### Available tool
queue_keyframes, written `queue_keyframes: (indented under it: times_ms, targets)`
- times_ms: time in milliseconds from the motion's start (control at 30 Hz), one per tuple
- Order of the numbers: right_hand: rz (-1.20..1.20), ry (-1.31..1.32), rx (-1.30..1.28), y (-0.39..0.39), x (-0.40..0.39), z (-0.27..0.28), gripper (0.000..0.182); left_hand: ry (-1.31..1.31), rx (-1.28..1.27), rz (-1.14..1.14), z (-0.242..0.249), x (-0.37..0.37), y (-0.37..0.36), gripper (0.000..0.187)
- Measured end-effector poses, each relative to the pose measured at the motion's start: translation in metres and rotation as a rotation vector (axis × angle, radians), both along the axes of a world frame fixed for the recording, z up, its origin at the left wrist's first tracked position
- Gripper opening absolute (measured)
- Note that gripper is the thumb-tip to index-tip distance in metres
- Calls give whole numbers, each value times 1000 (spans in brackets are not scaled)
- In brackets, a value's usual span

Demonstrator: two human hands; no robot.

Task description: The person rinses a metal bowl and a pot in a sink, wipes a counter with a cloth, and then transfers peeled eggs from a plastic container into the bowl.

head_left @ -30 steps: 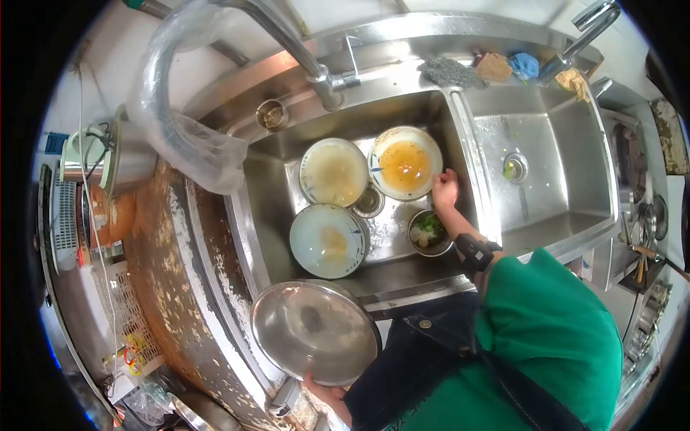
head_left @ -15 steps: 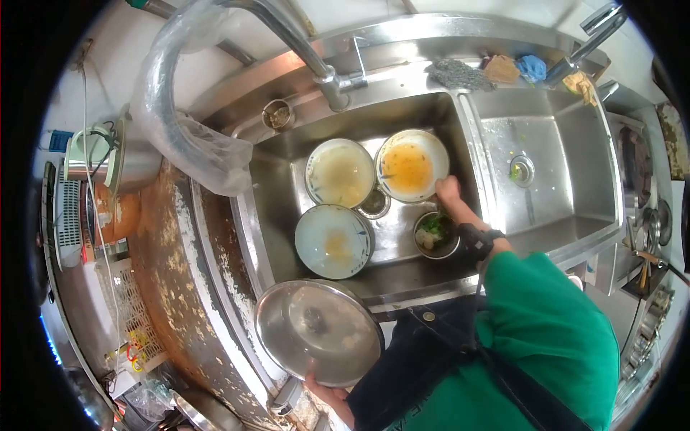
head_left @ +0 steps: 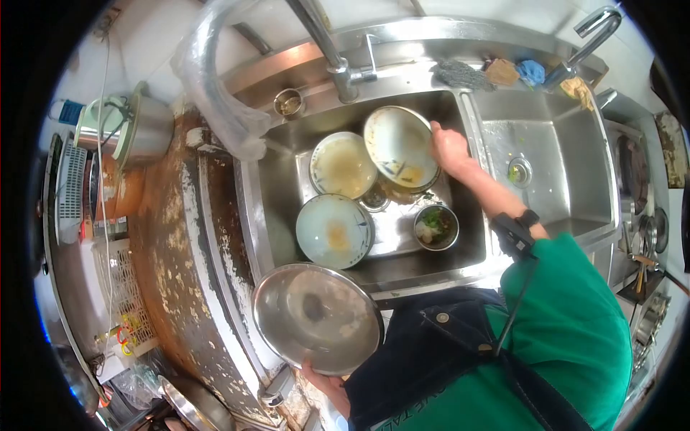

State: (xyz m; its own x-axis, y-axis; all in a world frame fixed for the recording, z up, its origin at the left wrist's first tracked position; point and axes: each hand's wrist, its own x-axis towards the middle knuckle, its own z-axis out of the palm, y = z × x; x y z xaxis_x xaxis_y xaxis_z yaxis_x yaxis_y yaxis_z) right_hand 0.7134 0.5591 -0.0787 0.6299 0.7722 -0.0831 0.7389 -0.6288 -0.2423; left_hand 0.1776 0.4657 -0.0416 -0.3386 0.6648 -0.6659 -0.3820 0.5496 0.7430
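In the head view, my right hand (head_left: 450,152) grips the rim of a white patterned bowl (head_left: 399,136), tilted in the left sink basin with a little orange liquid at its low edge. Close by are a bowl of cloudy liquid (head_left: 343,165) and a pale bowl (head_left: 334,226) with a brownish patch in the middle. A small metal bowl (head_left: 436,228) with greens and pale scraps stands below my right forearm. My left hand (head_left: 325,381) is closed on the near rim of a wide stainless steel basin (head_left: 316,337), held beside the sink's front left corner.
The drain (head_left: 374,198) lies between the bowls. A plastic-wrapped faucet (head_left: 215,86) arches over the left side. A small metal cup (head_left: 289,105) and scrubbers with cloths (head_left: 496,73) sit along the back ledge. To the right is a second sink basin (head_left: 560,144) with scraps at its drain.
My right hand has lifted and tipped the white bowl, and most of its orange liquid has left it. The steel basin in my left hand has tilted slightly.
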Motion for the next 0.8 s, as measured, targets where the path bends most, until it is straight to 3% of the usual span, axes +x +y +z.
queue_keyframes:
  times_ms: [100, 200, 400, 567, 633, 700, 733, 800]
  targets:
    - [-86, 182, 91, 22, -20, -18, 20, -62, -22, 59, -16, -17, -6, 51]
    - [-65, 230, 107, 47, -41, -36, 22, 41, -38, 84, 17, 21, 5, 50]
    - [-7, 360, 77, 84, -71, -71, 27, 35, -37, 84, 23, 31, 8, 47]
    - [-80, 596, 251, 85, -81, -136, 43, 33, -59, 116, 15, 21, 5, 45]
    - [-108, 582, 167, 68, -84, -119, 46, -2, -68, 88, 11, 16, 4, 45]
    - [-62, 405, 312, 55, -80, -120, 43, -74, -126, 13, 10, 11, 6, 47]
    - [-212, 387, 289, 44, -70, -132, 38, -76, -131, 7, 12, 14, 8, 47]
    - [-288, 76, 237, 4, -42, -185, 36, 20, -120, 15, 16, 17, 8, 50]
